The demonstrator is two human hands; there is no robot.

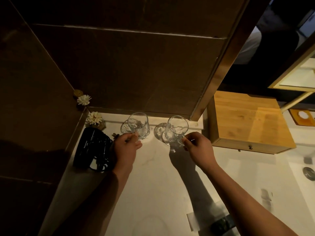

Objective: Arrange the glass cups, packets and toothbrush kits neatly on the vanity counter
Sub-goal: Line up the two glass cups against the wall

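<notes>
Far end of the counter point(153, 176), by the dark wall — two glass cups side by side. Left hand point(126, 147) pinches the handle of the left cup point(138, 125); right hand point(199, 149) pinches the handle of the right cup point(176, 130), fingers closed. Both cups upright, apart. Black hairdryer point(92, 149) lies left; wooden box point(247, 120) stands right.
</notes>
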